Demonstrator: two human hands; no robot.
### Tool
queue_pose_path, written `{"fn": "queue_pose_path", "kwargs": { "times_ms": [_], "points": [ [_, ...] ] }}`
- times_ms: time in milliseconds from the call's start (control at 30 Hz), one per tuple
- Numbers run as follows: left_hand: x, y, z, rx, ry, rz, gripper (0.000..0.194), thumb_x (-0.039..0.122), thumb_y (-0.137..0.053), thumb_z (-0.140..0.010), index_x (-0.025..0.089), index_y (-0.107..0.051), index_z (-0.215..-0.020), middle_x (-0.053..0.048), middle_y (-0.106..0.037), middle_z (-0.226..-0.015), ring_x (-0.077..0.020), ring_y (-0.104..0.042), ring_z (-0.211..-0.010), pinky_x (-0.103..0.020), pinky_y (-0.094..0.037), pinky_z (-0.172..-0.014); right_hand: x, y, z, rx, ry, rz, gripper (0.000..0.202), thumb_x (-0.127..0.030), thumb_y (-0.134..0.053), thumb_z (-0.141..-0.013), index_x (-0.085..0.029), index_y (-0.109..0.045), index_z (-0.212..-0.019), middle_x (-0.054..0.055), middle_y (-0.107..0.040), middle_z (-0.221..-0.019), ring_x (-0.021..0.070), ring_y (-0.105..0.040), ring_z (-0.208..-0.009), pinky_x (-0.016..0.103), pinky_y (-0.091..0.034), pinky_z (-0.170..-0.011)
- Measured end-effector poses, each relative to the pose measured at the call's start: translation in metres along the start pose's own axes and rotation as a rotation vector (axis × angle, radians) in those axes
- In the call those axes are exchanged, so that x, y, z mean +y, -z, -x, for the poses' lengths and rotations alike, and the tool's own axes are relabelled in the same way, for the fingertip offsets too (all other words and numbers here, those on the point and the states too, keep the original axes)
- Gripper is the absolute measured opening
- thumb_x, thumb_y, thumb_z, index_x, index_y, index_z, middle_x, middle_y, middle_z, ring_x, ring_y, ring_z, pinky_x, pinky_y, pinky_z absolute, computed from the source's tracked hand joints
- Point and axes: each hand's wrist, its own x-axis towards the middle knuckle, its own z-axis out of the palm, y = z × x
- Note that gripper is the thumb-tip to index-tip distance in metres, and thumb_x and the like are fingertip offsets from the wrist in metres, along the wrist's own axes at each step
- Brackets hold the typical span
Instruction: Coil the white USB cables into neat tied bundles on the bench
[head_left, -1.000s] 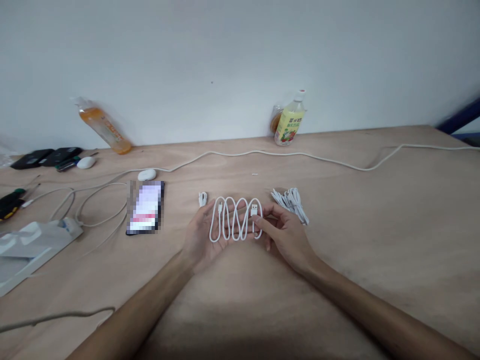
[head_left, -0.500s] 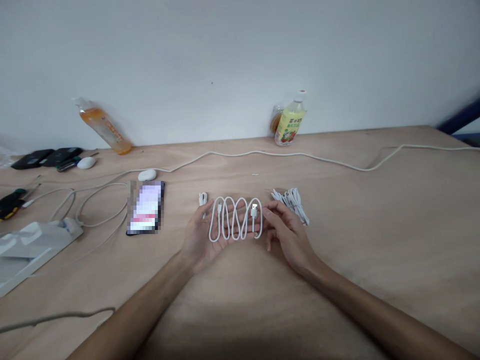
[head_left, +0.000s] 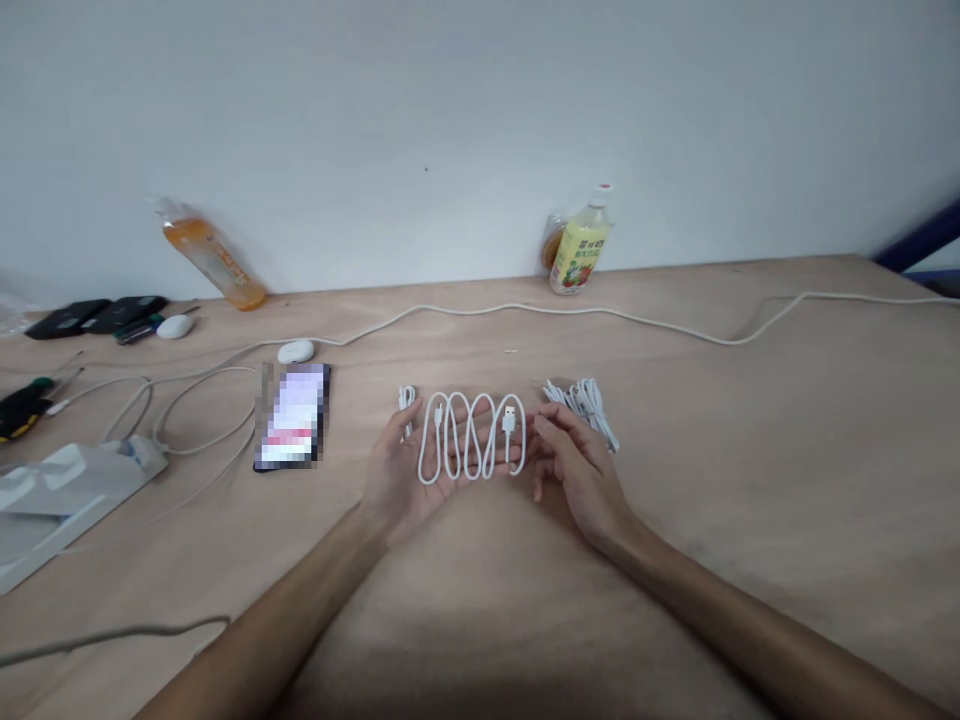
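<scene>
A white USB cable (head_left: 469, 476), laid in several long loops, rests across the upturned palm of my left hand (head_left: 397, 480). Its metal-tipped USB plug (head_left: 509, 420) points away from me near the right end, and a smaller plug (head_left: 439, 415) shows at the left. Just beside the rightmost loop is my right hand (head_left: 581, 465), fingers loosely curved and apart, with nothing visible in them. Behind my left thumb lies a small white cable bundle (head_left: 406, 398). Beyond my right fingers is a larger bundle of white cables (head_left: 592, 405).
A phone (head_left: 294, 415) with a blurred screen lies left of my hands, near a white earbud case (head_left: 295, 351). One long white cord (head_left: 514, 306) crosses the table. An orange drink bottle (head_left: 214, 262) and a yellow-labelled bottle (head_left: 581, 248) stand by the wall. Screwdrivers (head_left: 26, 405) lie far left.
My right fingertips have shifted slightly right, away from the end loop of the cable. My left hand and the looped cable stay nearly still.
</scene>
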Motion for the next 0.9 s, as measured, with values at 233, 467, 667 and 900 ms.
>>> {"fn": "queue_pose_path", "kwargs": {
  "times_ms": [233, 467, 667, 900],
  "points": [
    [-0.0005, 0.0023, -0.0001, -0.045, -0.006, 0.008, 0.064, 0.054, -0.042, -0.107, 0.007, -0.063, -0.147, -0.022, -0.077, -0.132, -0.0419, -0.071, -0.130, -0.061, -0.045, -0.120, -0.0014, 0.0000, 0.0001, 0.009, 0.005, 0.001, 0.038, -0.058, -0.079, -0.080, -0.024, -0.065, -0.089, 0.000, -0.063, -0.073, 0.0167, -0.058, -0.061, 0.022, -0.049, -0.035],
    [-0.0011, 0.0003, -0.0005, -0.038, -0.015, -0.006, 0.068, 0.054, -0.042, -0.107, 0.006, -0.059, -0.152, -0.024, -0.075, -0.137, -0.0432, -0.069, -0.132, -0.061, -0.046, -0.119, -0.0009, 0.0003, 0.0006, 0.020, 0.033, 0.013, 0.032, -0.052, -0.080, -0.081, -0.023, -0.067, -0.088, -0.001, -0.061, -0.077, 0.0151, -0.056, -0.059, 0.022, -0.049, -0.034],
    [-0.0006, 0.0009, -0.0003, -0.033, -0.028, -0.021, 0.068, 0.055, -0.044, -0.106, 0.007, -0.058, -0.153, -0.023, -0.074, -0.140, -0.0430, -0.068, -0.134, -0.062, -0.045, -0.120, -0.0032, -0.0013, 0.0004, -0.004, 0.068, 0.056, 0.032, -0.050, -0.083, -0.079, -0.023, -0.068, -0.085, 0.000, -0.064, -0.078, 0.0129, -0.055, -0.055, 0.021, -0.046, -0.034],
    [-0.0004, 0.0007, 0.0005, -0.021, -0.061, -0.023, 0.066, 0.054, -0.045, -0.106, 0.008, -0.058, -0.152, -0.023, -0.072, -0.142, -0.0427, -0.067, -0.135, -0.062, -0.044, -0.121, -0.0055, -0.0032, 0.0000, 0.000, 0.091, 0.120, 0.032, -0.050, -0.084, -0.077, -0.021, -0.070, -0.081, 0.000, -0.066, -0.072, 0.0124, -0.055, -0.054, 0.020, -0.046, -0.035]
  ]
}}
